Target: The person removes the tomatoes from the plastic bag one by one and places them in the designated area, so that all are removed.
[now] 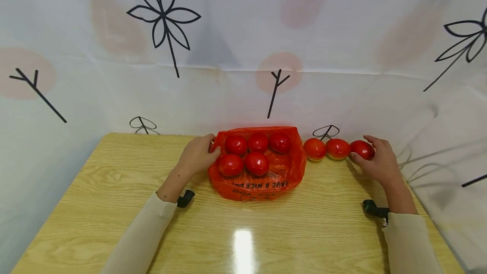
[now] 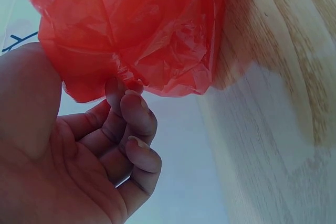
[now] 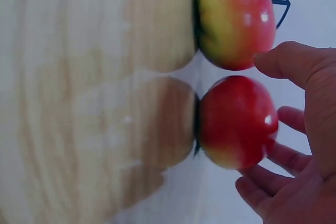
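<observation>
My left hand (image 1: 198, 153) pinches the left rim of a red plastic bag (image 1: 283, 172), thumb over the edge. Seen from the left wrist, the bag's film (image 2: 142, 24) hangs beside the thumb, with the bent fingertips (image 2: 139, 114) right at its crumpled edge. Several red apples (image 1: 257, 164) lie inside the bag's wide mouth. At the right end of a row of apples, my right hand (image 1: 380, 160) spans the last apple (image 1: 363, 150). In the right wrist view its thumb is spread beside the neighbouring apple (image 3: 239, 22), its fingers loosely bent past the last apple (image 3: 239, 124).
Two more apples, an orange-red one (image 1: 314, 149) and a redder one (image 1: 337, 149), sit between the bag and the right hand. The wooden table (image 1: 213, 231) ends at a white patterned cloth (image 1: 228, 96) behind. Dark wrist straps show at both sleeves.
</observation>
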A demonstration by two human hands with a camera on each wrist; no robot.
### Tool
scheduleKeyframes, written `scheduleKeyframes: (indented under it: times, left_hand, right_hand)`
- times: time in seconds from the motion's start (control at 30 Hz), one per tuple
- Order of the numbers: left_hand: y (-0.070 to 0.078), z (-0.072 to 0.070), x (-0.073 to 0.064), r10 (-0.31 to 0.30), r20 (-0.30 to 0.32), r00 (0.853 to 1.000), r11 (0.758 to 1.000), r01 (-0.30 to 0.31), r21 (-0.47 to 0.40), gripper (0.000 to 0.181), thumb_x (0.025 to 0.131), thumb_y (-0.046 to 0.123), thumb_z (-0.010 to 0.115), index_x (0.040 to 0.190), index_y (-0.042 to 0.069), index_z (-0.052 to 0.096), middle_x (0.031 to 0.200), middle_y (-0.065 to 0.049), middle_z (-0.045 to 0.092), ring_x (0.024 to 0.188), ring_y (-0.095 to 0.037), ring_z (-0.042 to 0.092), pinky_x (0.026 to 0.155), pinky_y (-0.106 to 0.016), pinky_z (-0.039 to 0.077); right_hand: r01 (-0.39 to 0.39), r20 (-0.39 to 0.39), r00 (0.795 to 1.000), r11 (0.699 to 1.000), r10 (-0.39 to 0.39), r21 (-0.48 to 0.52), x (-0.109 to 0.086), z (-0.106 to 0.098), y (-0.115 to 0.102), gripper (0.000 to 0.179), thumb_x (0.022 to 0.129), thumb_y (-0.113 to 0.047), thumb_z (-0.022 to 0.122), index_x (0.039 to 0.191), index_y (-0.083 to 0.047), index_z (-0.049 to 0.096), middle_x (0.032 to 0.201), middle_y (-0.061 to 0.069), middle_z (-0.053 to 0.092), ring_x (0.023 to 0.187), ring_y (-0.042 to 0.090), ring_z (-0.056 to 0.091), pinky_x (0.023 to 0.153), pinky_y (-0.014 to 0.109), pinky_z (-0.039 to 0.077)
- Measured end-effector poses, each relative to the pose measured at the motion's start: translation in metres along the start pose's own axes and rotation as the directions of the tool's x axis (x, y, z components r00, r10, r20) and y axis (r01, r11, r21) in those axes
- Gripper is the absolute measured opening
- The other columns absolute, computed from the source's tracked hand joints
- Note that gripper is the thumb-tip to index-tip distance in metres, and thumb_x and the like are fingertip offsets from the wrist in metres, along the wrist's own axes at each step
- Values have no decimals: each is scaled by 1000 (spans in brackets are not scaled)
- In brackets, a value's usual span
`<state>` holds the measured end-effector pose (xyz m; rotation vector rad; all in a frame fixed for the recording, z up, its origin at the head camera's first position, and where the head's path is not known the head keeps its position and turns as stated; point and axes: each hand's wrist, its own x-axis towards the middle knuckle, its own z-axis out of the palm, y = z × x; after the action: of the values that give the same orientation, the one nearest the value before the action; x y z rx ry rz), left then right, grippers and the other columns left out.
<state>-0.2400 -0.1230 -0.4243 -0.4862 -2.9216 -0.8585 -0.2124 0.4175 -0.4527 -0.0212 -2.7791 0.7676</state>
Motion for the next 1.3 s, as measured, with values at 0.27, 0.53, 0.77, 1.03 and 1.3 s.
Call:
scheduleKeyframes:
  times: [0.27,0.53,0.77,1.03,1.3]
  left_hand:
    - [-1,1,1,-11,5,1000,1000,11,9,18,99,24,63,103,6,64,71,-3,57,64,-20,53,56,-31,44]
    - [-1,1,1,-9,5,1000,1000,9,7,19,99,24,63,104,6,65,72,-3,57,64,-20,54,56,-31,45]
    - [0,0,0,-9,6,1000,1000,9,0,18,99,23,63,105,6,65,72,-3,57,64,-20,54,56,-31,45]
    - [2,-2,-2,-2,-1,1000,1000,2,-3,19,98,22,63,104,4,66,71,-3,57,63,-19,53,54,-31,43]
    - [1,-1,-1,-10,8,1000,1000,10,-1,20,99,23,63,106,5,66,72,-3,58,64,-20,54,55,-31,44]
  right_hand:
    - [26,-28,999,1000,-26,-5,2,-6,-11,68,96,-21,75,152,5,45,149,40,39,135,58,35,98,80,42]
    - [52,-74,996,998,-51,19,0,-11,-29,64,96,-17,75,151,2,49,153,36,37,139,57,35,102,80,38]
    - [91,-106,991,995,-87,30,-1,-15,-50,62,95,-16,77,149,1,51,153,34,38,139,55,35,103,79,38]
    - [215,-147,968,973,-201,83,-1,-12,-72,58,92,-9,78,145,1,56,146,32,45,133,54,41,101,78,38]
    - [293,-183,944,953,-274,82,-6,-6,-100,55,89,-8,82,140,-4,62,143,24,51,130,44,48,98,51,48]
